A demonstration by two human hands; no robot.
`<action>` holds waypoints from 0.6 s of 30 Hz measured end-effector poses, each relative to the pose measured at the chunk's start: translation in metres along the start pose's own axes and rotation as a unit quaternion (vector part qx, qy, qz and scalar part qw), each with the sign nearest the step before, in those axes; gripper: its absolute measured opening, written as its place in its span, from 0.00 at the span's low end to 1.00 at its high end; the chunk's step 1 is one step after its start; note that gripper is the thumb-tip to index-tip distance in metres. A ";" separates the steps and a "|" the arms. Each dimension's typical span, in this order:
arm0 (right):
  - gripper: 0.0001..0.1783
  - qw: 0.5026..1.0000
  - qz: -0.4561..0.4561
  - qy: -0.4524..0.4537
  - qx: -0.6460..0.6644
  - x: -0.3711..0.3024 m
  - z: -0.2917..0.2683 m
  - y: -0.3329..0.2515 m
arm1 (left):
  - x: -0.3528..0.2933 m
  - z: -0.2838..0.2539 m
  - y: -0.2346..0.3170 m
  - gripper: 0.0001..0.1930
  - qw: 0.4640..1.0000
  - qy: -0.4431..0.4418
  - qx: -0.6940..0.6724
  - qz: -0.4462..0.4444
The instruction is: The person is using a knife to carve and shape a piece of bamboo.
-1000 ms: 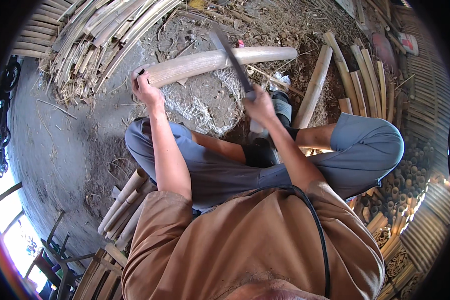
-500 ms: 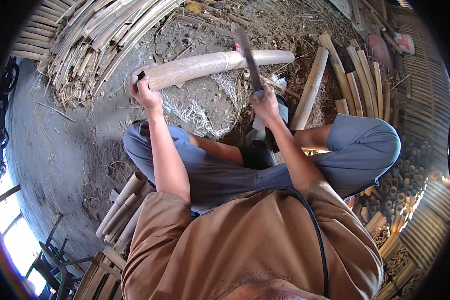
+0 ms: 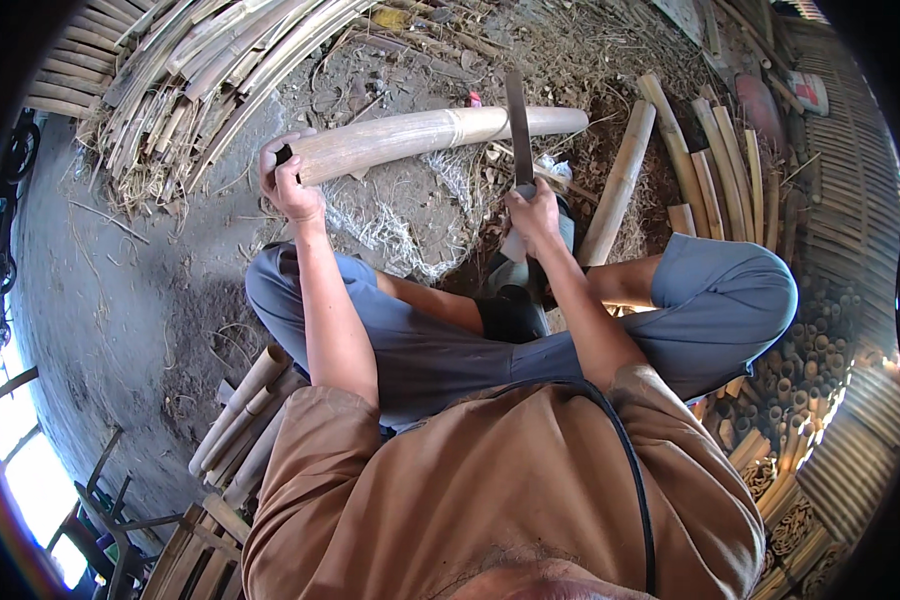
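Note:
A thick, pale bamboo pole [image 3: 390, 140] lies crosswise in front of me, its hollow cut end at the left. My left hand [image 3: 292, 178] grips that near-left end, thumb over the rim. My right hand [image 3: 535, 213] is closed round the handle of a long machete [image 3: 519, 130]. The dark blade points away from me and overlaps the pole right of its node ring; whether it touches the bamboo I cannot tell. Below my right hand, part of a pale handle shows near my foot.
Split bamboo strips [image 3: 200, 80] are heaped at the far left. Several cut bamboo pieces [image 3: 620, 180] stand or lean on the right, with a stack of tubes [image 3: 800, 390] beyond my knee. More bamboo lengths [image 3: 245, 410] lie by my left side. White shavings [image 3: 395, 235] litter the ground.
The machete has swung from leaning left to nearly straight, its tip moving to the right and slightly nearer. The bamboo pole has dipped slightly in the middle; my left hand keeps its hold.

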State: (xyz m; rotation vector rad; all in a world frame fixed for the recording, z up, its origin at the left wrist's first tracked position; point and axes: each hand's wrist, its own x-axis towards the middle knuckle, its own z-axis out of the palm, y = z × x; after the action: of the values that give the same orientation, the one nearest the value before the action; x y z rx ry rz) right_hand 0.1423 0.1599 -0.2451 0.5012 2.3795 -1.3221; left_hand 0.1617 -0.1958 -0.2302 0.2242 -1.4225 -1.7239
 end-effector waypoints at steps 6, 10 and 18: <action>0.26 0.980 -0.134 -0.143 -0.028 -0.038 0.046 0.010 | -0.001 -0.004 -0.005 0.12 0.992 0.103 -0.020 -0.073; 0.24 0.988 -0.089 -0.100 -0.078 -0.025 0.018 -0.012 | -0.004 -0.011 -0.008 0.08 0.977 0.158 0.080 -0.117; 0.26 0.985 -0.120 -0.123 0.003 -0.033 0.040 0.015 | -0.001 -0.012 -0.015 0.07 0.975 0.147 0.100 -0.135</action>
State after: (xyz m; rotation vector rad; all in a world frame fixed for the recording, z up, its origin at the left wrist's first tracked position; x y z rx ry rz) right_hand 0.1839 0.1288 -0.2592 0.0447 2.2811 -1.3997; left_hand 0.1619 -0.2039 -0.2470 0.7817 -1.3886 -1.6727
